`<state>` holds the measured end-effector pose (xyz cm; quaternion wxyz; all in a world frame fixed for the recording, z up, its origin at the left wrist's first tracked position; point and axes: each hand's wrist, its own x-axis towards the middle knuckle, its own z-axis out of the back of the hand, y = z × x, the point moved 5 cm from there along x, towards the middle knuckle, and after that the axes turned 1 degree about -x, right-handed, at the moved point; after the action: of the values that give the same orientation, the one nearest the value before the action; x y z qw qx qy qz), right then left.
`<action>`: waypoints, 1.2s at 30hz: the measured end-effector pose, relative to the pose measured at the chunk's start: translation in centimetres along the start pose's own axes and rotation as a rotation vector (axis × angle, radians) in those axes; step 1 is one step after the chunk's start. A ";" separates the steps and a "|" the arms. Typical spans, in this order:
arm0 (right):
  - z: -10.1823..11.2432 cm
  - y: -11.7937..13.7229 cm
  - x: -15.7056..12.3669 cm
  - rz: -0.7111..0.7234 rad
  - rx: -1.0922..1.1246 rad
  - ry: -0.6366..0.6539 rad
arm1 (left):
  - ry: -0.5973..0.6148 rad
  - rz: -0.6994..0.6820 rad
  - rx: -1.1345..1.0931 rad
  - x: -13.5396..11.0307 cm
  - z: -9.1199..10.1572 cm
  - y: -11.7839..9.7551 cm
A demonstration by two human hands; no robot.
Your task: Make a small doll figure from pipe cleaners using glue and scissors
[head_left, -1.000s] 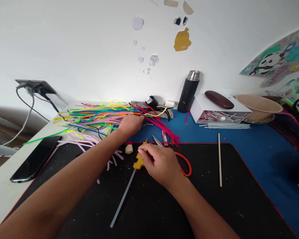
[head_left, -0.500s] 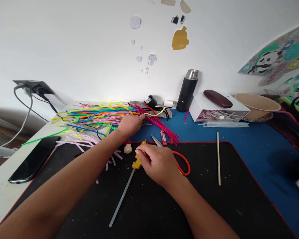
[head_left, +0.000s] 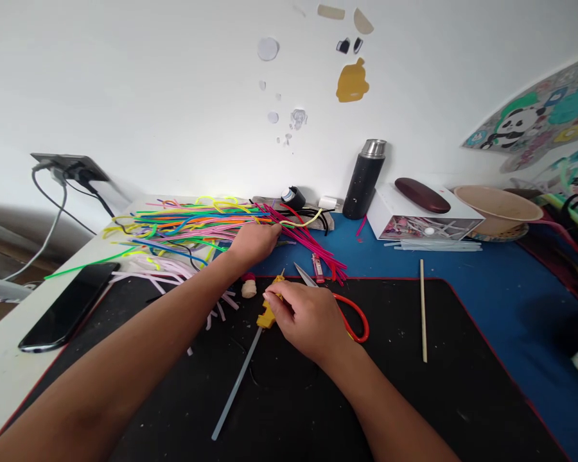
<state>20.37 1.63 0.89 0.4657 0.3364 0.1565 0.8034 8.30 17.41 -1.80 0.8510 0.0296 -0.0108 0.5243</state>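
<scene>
My left hand (head_left: pixel 253 244) reaches forward into a heap of coloured pipe cleaners (head_left: pixel 187 228), its fingers closed on some of the strands near the magenta ones. My right hand (head_left: pixel 308 317) rests on the black mat (head_left: pixel 438 398), fingers curled round a yellow glue gun (head_left: pixel 268 312) with a clear glue stick (head_left: pixel 236 388) sticking out toward me. Red-handled scissors (head_left: pixel 351 314) lie under and just right of that hand, blades pointing away. A small wooden bead piece (head_left: pixel 248 286) sits left of the glue gun.
A black phone (head_left: pixel 67 308) lies at the left table edge. A wooden stick (head_left: pixel 422 308) lies to the right. At the back stand a dark flask (head_left: pixel 363 179), a white box (head_left: pixel 424 221) with a glasses case, and a bowl (head_left: pixel 498 202). A wall socket (head_left: pixel 70 167) has cables.
Both hands stay almost in place; my left hand shifts slightly among the pipe cleaners. The view wobbles a little.
</scene>
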 end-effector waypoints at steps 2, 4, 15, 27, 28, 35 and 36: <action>0.0 0.0 0.0 -0.003 0.012 -0.007 | -0.020 0.025 -0.020 -0.3 0.5 0.2; -0.1 -0.1 -0.1 -0.008 0.026 -0.009 | -0.050 0.061 -0.045 -0.7 1.1 0.4; 0.8 -0.5 -0.2 -0.037 0.089 -0.139 | -0.247 0.142 -0.847 -7.5 5.7 1.4; 0.4 -1.4 0.6 -0.258 0.246 -0.246 | -0.185 0.191 -1.303 -13.5 3.7 1.1; 0.3 -1.4 0.8 -0.277 0.263 -0.248 | -0.184 0.185 -1.319 -13.7 3.5 1.1; -0.1 1.4 2.9 -0.299 0.252 -0.101 | -0.223 0.188 -1.301 -14.6 3.4 1.8; -0.3 1.8 3.2 -0.290 0.248 -0.085 | -0.233 0.181 -1.283 -14.7 3.6 1.9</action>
<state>17.90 3.43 2.98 0.5376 0.3986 0.2813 0.6877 0.02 4.92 1.15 0.6457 -0.4279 -0.4158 0.4765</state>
